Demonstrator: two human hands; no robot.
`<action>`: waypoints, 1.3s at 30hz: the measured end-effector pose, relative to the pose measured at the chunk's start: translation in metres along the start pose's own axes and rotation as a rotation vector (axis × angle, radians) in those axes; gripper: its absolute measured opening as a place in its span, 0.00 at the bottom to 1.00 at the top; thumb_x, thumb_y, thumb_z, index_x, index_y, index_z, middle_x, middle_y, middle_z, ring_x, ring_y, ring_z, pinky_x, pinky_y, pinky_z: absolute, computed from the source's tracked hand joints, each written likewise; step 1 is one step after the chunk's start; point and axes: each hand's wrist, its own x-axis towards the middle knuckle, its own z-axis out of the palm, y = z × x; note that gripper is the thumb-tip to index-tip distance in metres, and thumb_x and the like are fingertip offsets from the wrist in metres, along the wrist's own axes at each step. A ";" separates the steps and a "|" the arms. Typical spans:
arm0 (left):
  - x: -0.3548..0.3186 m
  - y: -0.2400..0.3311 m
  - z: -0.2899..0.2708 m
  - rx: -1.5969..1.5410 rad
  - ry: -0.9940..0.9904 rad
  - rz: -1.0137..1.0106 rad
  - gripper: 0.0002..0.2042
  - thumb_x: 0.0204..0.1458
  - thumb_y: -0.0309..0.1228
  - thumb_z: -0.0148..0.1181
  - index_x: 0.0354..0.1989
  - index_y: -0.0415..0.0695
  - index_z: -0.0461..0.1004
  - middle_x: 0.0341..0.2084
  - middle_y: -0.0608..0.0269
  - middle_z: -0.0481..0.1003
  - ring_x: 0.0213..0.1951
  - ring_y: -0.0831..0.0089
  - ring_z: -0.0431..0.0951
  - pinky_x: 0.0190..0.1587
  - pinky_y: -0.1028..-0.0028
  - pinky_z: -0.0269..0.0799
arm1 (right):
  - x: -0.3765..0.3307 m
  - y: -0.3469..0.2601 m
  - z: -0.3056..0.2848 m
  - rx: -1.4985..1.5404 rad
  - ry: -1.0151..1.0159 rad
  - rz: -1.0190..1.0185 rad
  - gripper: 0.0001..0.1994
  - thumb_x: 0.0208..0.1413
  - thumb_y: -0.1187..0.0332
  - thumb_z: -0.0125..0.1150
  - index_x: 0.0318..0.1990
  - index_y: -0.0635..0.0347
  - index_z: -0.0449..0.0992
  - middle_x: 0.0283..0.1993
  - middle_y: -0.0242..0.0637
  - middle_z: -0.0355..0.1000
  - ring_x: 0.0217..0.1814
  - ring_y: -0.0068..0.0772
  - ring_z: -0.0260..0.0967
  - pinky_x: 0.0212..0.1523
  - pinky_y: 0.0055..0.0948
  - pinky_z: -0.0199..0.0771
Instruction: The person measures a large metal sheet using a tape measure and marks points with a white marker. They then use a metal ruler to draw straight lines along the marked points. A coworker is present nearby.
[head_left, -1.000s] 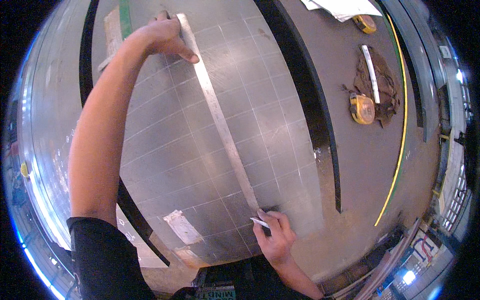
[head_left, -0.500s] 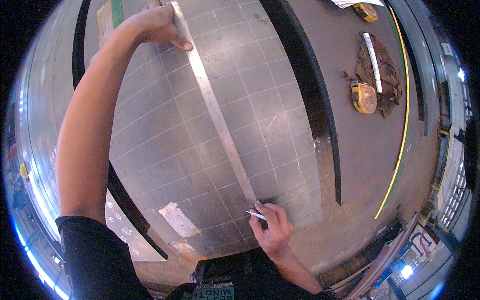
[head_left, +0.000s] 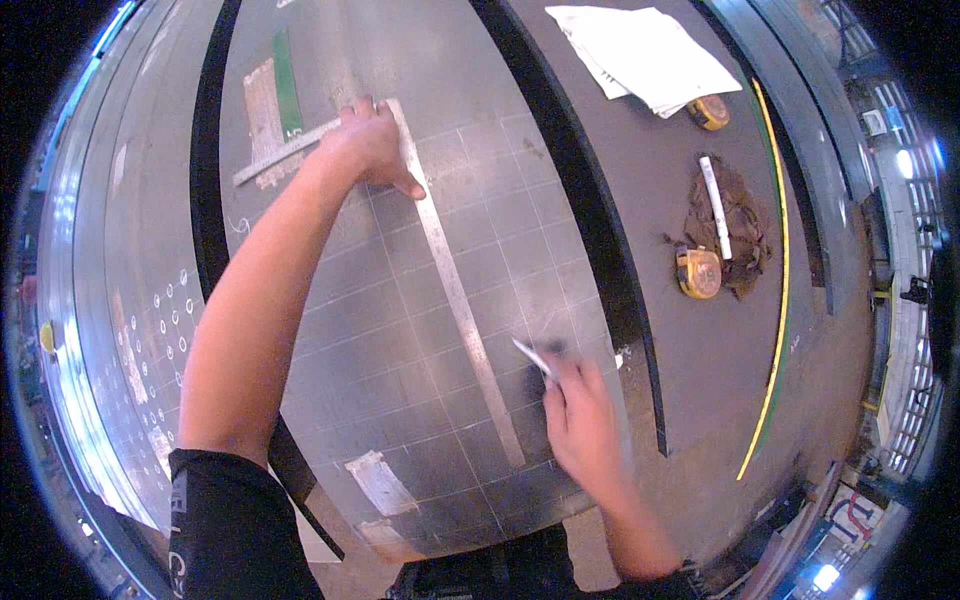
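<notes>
Your left hand (head_left: 368, 148) lies spread and flat, pressing on the top end of the long metal ruler (head_left: 455, 290) in the upper middle of the frame. Your right hand (head_left: 580, 420), lower middle, is curled around a thin white marker (head_left: 532, 357), its tip just beside the ruler. The ruler lies on a gridded metal sheet (head_left: 400, 330) on the dark surface (head_left: 660, 200). Two yellow tape measures (head_left: 699, 272) and white papers (head_left: 645, 55) lie at the upper right.

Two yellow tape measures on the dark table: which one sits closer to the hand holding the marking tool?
The lower tape measure, beside the brown rag, lies closer to the right hand. The other tape measure lies farther off, against the white papers.
</notes>
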 end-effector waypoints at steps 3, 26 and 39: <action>-0.003 -0.002 -0.003 0.003 -0.011 -0.060 0.63 0.23 0.54 0.84 0.68 0.29 0.56 0.69 0.42 0.55 0.68 0.43 0.59 0.64 0.53 0.68 | 0.080 -0.019 0.006 -0.082 0.080 -0.177 0.14 0.63 0.71 0.55 0.55 0.62 0.75 0.42 0.52 0.72 0.43 0.58 0.72 0.43 0.48 0.71; -0.001 0.006 -0.005 0.046 -0.020 0.014 0.58 0.28 0.57 0.80 0.65 0.28 0.63 0.66 0.35 0.58 0.66 0.38 0.61 0.65 0.53 0.66 | 0.178 -0.074 0.050 -0.218 0.070 -0.307 0.08 0.59 0.71 0.56 0.42 0.65 0.71 0.29 0.61 0.74 0.36 0.67 0.75 0.37 0.56 0.75; 0.007 0.001 -0.007 0.090 -0.072 0.105 0.61 0.22 0.59 0.81 0.62 0.24 0.63 0.63 0.24 0.59 0.65 0.30 0.60 0.67 0.50 0.61 | -0.012 -0.055 -0.006 -0.375 -0.464 0.028 0.16 0.58 0.72 0.52 0.54 0.65 0.67 0.35 0.55 0.78 0.35 0.62 0.79 0.37 0.55 0.80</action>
